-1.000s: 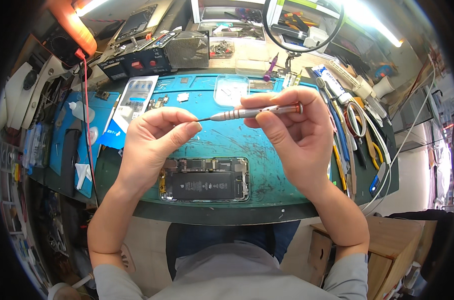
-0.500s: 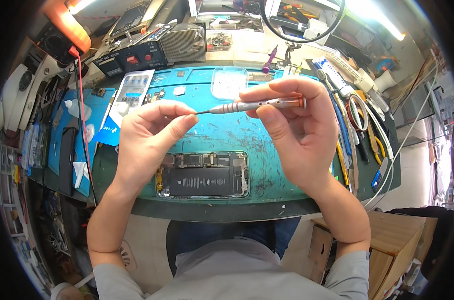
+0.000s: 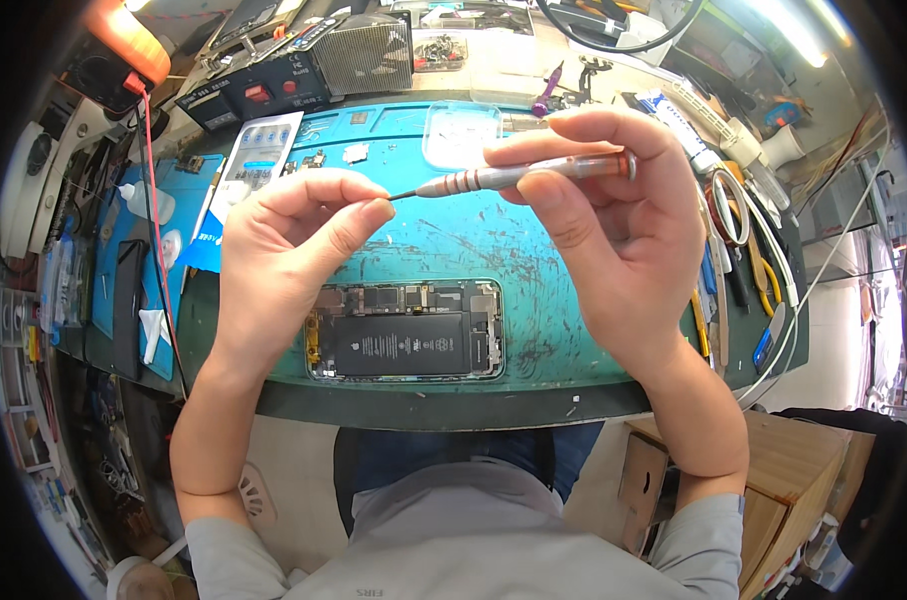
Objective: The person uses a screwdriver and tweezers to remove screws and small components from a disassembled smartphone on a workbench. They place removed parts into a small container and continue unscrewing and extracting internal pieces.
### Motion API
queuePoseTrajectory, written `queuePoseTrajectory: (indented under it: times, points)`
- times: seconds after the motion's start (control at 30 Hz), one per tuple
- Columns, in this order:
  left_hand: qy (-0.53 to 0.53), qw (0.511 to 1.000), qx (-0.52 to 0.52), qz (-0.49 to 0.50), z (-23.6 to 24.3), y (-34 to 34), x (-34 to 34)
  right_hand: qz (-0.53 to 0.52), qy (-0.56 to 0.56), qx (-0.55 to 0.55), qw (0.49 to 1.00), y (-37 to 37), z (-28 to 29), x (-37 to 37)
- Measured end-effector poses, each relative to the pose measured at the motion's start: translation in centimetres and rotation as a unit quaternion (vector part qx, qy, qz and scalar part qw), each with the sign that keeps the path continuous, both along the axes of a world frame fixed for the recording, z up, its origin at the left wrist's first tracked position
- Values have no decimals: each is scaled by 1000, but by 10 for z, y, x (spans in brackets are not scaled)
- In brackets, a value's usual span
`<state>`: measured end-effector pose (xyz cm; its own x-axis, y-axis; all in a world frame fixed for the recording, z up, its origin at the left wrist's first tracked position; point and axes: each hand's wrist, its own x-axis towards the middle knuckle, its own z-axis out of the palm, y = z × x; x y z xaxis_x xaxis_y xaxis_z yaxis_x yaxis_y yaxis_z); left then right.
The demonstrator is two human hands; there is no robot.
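My right hand (image 3: 629, 250) holds a slim screwdriver (image 3: 474, 181) by its silver handle with a red-orange end, thumb and fingers curled round it. At the other end, my left hand (image 3: 289, 250) pinches the tip of its thin dark shaft between thumb and forefinger. Both hands are raised over a turquoise work mat (image 3: 534, 310). Below and between them lies an opened smartphone (image 3: 404, 345), showing a black battery, circuit parts along the upper edge and a yellow flex piece at the left end.
Behind stand a black powered box (image 3: 274, 85), a clear plastic tray (image 3: 461, 135) and a purple tool (image 3: 546, 90). Tools and cables (image 3: 764, 290) crowd the right; a dropper bottle (image 3: 139, 200), black slab (image 3: 129, 310) and orange-cased meter (image 3: 104, 75) are left. A wooden cabinet (image 3: 774, 480) stands lower right.
The bench and hands sit higher in the picture than a second ago. My hands have spread slightly toward either side, still holding the screwdriver at both ends; the phone looks unchanged.
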<state>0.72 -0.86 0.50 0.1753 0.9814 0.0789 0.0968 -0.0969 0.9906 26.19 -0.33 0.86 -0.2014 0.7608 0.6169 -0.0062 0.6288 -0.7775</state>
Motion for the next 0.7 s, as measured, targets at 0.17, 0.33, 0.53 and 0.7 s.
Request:
queuePoseTrajectory:
  times: [0.17,0.33,0.53,0.7]
  points:
    - [-69,997,31,-3,1,5,-4,-16,45,7,999,0,-1,-4]
    - [-149,989,-7,-15,4,9,-14,-21,77,-26,996,-5,6,-2]
    - [-140,990,15,-32,-1,3,-10,-9,79,-56,995,-8,6,-1]
    - [-159,985,51,-49,0,5,-9,15,102,-56,993,-10,5,-3]
